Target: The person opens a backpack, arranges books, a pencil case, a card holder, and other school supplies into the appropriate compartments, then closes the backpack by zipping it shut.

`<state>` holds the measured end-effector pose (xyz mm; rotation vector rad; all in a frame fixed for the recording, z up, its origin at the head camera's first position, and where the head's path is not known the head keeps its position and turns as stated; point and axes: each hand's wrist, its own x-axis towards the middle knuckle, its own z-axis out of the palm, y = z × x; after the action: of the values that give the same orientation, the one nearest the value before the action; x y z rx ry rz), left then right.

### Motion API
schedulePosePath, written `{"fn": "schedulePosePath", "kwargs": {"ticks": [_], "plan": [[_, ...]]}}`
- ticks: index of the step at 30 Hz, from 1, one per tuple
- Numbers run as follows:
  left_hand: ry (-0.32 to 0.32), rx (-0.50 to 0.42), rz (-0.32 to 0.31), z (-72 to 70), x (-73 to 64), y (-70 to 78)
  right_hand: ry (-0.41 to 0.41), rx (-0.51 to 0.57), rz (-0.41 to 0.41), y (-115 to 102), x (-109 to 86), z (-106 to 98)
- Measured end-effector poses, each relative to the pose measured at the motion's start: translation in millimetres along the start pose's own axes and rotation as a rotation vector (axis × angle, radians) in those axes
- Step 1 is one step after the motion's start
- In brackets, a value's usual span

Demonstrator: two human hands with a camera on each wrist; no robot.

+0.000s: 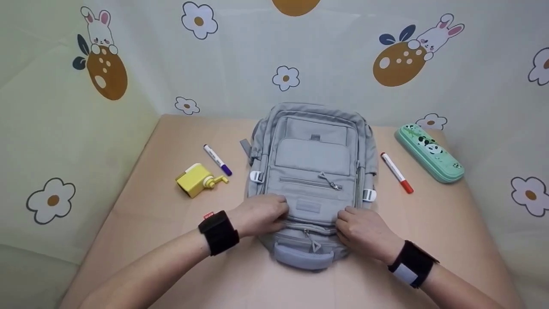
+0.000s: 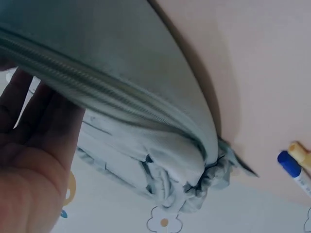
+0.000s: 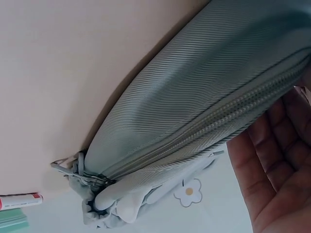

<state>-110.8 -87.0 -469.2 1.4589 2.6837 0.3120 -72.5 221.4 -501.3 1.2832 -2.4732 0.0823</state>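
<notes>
A grey backpack (image 1: pixel 317 159) lies on the table with its front upward and its padded carry handle (image 1: pixel 303 256) nearest me. My left hand (image 1: pixel 261 213) grips its left edge near the handle end, fingers curled. On the opposite edge, my right hand (image 1: pixel 364 229) pinches the fabric in the same way. Close up in the left wrist view, a long zipper (image 2: pixel 97 87) runs along the bag's side beside the fingers. The right wrist view has a similar zipper (image 3: pixel 214 121), with the fingers curling at the fabric; some fingertips are hidden there.
Left of the bag lie a purple-capped marker (image 1: pixel 217 159) and a yellow box-shaped thing with a crank (image 1: pixel 195 180). To its right are a red-capped marker (image 1: pixel 396 172) and a green panda pencil case (image 1: pixel 429 152). Patterned curtains (image 1: pixel 240 56) hang around the table.
</notes>
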Motion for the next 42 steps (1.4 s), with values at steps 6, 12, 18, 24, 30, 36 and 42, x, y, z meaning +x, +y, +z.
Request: {"fn": "schedulePosePath", "kwargs": {"ticks": [6, 12, 18, 24, 30, 36, 42], "plan": [[0.024, 0.113, 0.221, 0.5, 18.2, 19.3, -0.003, 0.021, 0.024, 0, 0.0, -1], [0.013, 0.165, 0.359, 4.8, 36.9, 31.1, -0.001, 0.023, 0.034, -1, 1.4, -1], [0.0, 0.111, 0.293, 6.2, 31.8, 27.9, 0.002, 0.042, 0.048, 0, 0.8, -2], [0.034, -0.091, 0.126, 6.1, 14.1, 23.3, 0.01, 0.057, 0.066, 2, -1.3, -5], [0.064, -0.262, -0.033, 9.0, 0.9, 23.0, 0.005, 0.064, 0.09, 1, -3.4, -6], [0.115, -0.389, -0.15, 5.1, -13.7, 19.8, 0.091, 0.067, 0.059, 1, -5.0, -8], [0.112, -0.393, -0.253, -1.4, -30.4, 7.7, 0.099, 0.076, 0.05, 2, -5.0, -10]]}}
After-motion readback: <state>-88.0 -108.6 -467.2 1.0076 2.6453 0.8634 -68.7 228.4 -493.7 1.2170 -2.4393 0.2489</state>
